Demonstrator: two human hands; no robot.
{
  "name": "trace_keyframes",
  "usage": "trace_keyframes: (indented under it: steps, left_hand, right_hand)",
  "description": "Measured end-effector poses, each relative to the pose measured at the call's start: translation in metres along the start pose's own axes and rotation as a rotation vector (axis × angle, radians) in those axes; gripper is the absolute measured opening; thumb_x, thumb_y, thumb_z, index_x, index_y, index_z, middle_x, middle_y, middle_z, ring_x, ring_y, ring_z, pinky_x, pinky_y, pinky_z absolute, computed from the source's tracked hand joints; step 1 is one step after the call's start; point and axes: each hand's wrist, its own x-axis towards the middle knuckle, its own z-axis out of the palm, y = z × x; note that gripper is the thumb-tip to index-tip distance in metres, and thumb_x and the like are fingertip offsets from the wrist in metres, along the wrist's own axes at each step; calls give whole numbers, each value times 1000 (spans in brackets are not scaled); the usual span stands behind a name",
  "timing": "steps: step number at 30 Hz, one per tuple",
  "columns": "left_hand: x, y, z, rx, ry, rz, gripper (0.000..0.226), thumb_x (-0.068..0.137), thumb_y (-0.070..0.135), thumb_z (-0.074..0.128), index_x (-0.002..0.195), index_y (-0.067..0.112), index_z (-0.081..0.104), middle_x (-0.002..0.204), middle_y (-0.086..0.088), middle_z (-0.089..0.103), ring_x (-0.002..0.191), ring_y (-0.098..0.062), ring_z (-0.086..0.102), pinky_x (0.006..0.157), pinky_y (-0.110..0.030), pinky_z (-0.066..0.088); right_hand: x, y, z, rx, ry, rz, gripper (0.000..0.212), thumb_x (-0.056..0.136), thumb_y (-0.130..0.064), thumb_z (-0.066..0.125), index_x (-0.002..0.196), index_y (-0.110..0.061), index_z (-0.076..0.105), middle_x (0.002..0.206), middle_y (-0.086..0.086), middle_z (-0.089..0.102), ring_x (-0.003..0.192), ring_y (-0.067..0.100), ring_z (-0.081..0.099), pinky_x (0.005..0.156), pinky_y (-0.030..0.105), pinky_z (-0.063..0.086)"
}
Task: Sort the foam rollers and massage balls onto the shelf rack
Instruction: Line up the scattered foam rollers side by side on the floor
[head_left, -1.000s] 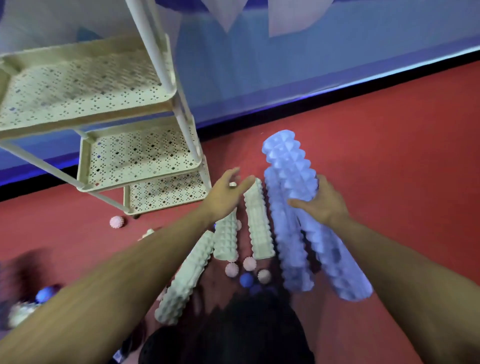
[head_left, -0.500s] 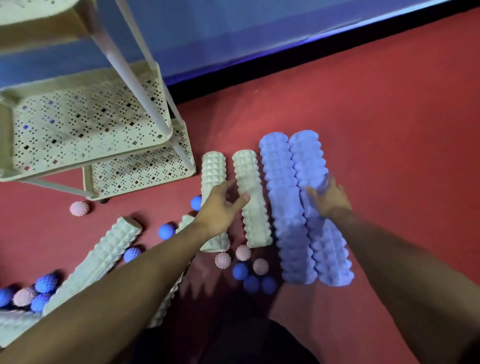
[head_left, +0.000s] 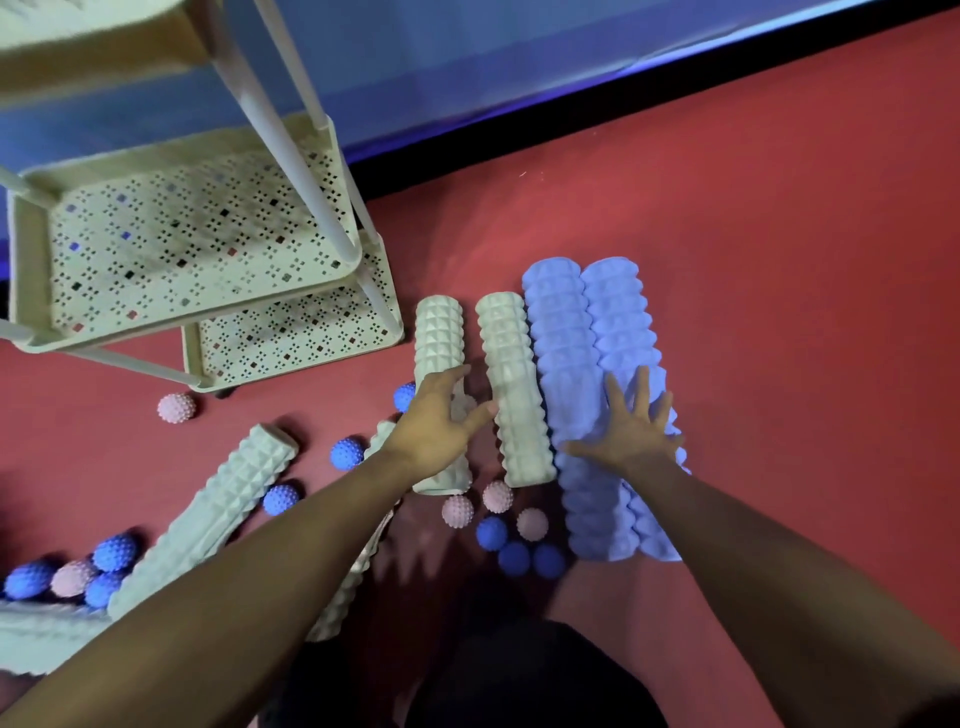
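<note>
Handling blue rollers (head_left: 571, 364) first: bulky, likely light, knobby foam grips well; take yours mid-length. Pair lies on floor, right of cream rollers (head_left: 511, 384); shelf rack (head_left: 31, 228) far left. Balls (head_left: 457, 512) near you: small, roll easily. Right hand (head_left: 631, 431) flat, fingers spread on blue pair, grasping nothing. Left hand (head_left: 434, 418) relaxed over cream roller, grasping nothing.
</note>
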Motion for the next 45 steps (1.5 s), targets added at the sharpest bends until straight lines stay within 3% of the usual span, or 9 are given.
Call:
trace_keyframes:
  steps: [3, 10, 12, 18, 23, 26, 34, 43, 45]
  left_hand:
    - [-7, -5, -14, 118, 13, 33, 73, 92, 59, 59, 152, 27, 32, 154, 1, 33, 141, -18, 36, 116, -43, 35]
    - [-56, -1, -87, 395, 47, 131, 97, 78, 89, 30, 148, 23, 39, 146, 3, 40, 134, -16, 42, 113, -33, 34]
    - [-75, -6, -117, 446, 86, 130, 93, 81, 86, 31, 149, 23, 38, 147, 2, 38, 135, -18, 42, 115, -34, 32]
    - [-149, -30, -212, 485, 265, 148, 91, 82, 85, 34, 146, 21, 43, 144, 2, 43, 134, -17, 44, 115, -31, 32]
    - [-218, -64, -266, 488, 403, 101, 65, 95, 56, 55, 148, 22, 42, 145, -1, 45, 133, -20, 46, 113, -29, 30]
    - [-261, -96, -289, 458, 467, 40, 75, 90, 66, 49, 149, 21, 42, 144, -2, 45, 134, -20, 44, 114, -27, 27]
    - [-341, -221, -324, 310, 578, -195, 73, 91, 59, 57, 150, 19, 39, 148, -5, 42, 137, -24, 41, 117, -36, 29]
    - [-394, -365, -313, 13, 643, -717, 83, 88, 52, 68, 152, 11, 32, 149, -21, 38, 138, -38, 40, 112, -43, 33]
    - [-400, -391, -302, -95, 676, -806, 83, 81, 51, 75, 145, 12, 40, 142, -22, 44, 134, -38, 42, 110, -46, 37]
  right_hand:
    - [-12, -9, -5, 18, 48, -100, 119, 66, -91, 57, 157, -46, -6, 161, -12, -33, 154, 31, -11, 114, 66, 23]
    - [-68, -75, -39, 60, 160, -559, 84, 93, -66, 49, 160, -32, 13, 169, -5, 12, 153, 20, 20, 123, 49, 20]
    - [-91, -104, -54, -4, 209, -688, 81, 94, -65, 46, 160, -31, 14, 167, -3, 21, 151, 18, 26, 122, 46, 23]
    - [-174, -198, -102, -151, 313, -951, 75, 98, -61, 44, 160, -32, 14, 166, -7, 20, 151, 16, 24, 125, 40, 12]
    - [-242, -272, -104, -263, 371, -1105, 75, 97, -64, 43, 160, -34, 16, 167, -5, 20, 151, 19, 23, 124, 38, 8]
    - [-283, -319, -88, -361, 379, -1179, 74, 98, -65, 39, 160, -35, 14, 168, -5, 17, 153, 18, 20, 124, 37, 3]
    - [-334, -407, -6, -523, 248, -1280, 74, 98, -65, 40, 160, -33, 16, 168, -3, 14, 153, 19, 18, 125, 39, 8]
    - [-337, -462, 66, -651, 139, -1322, 74, 98, -64, 38, 160, -33, 12, 169, -3, 12, 153, 21, 20, 125, 40, 10]
    - [-336, -470, 74, -668, 119, -1325, 73, 99, -64, 37, 160, -34, 10, 169, -4, 11, 153, 21, 19, 125, 39, 10]
